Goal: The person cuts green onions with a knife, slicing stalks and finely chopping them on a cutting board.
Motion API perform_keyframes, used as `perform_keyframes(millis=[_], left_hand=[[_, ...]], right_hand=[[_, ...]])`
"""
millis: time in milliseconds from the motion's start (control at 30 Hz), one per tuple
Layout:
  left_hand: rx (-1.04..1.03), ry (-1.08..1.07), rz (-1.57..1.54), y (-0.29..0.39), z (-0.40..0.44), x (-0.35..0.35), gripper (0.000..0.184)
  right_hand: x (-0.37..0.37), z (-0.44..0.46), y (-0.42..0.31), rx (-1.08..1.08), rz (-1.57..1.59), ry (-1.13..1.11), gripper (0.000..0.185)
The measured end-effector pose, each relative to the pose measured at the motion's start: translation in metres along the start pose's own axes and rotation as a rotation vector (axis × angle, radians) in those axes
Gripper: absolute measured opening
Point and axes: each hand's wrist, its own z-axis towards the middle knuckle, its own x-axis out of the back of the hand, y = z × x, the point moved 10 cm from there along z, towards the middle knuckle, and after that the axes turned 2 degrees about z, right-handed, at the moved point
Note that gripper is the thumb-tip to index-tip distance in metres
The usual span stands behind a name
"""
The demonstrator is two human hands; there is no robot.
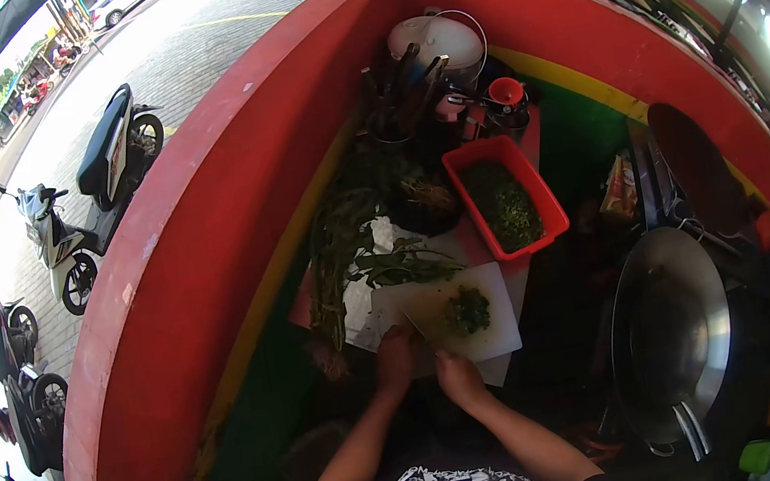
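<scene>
A white cutting board (495, 285) lies before me with a small heap of chopped green leaves (468, 311) on its right half. At the board's near edge, my right hand (459, 376) is closed around the handle of a knife (413, 324). The thin blade points up and to the left over the board. My left hand (396, 354) is at the board's lower left corner, close to the blade, with its fingers curled; anything inside them is hidden. Long leafy greens (333, 259) lie just beyond the board and to its left.
A red plastic tub (554, 220) with chopped greens stands behind the board. Farther back are a utensil holder (388, 129), a red cup (506, 91) and a lidded pot (439, 39). A large wok (671, 331) sits on my right. A red wall (199, 209) borders the left side.
</scene>
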Motion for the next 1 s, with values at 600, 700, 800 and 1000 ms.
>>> perform_keyframes(millis=[600, 700, 800, 1000], left_hand=[[0.009, 0.098, -0.076, -0.008, 0.001, 0.009, 0.021], [0.044, 0.032, -0.060, -0.015, 0.001, 0.001, 0.022], [0.034, 0.004, -0.052, -0.018, 0.001, -0.002, 0.023], [0.013, 0.040, -0.054, -0.016, 0.000, 0.001, 0.022]], right_hand=[[0.010, -0.002, -0.015, -0.068, 0.044, -0.033, 0.030], [0.009, -0.015, -0.009, -0.086, 0.017, -0.057, 0.030], [0.005, -0.013, -0.007, -0.042, 0.010, -0.025, 0.029], [0.000, 0.002, -0.003, -0.014, 0.008, 0.001, 0.022]])
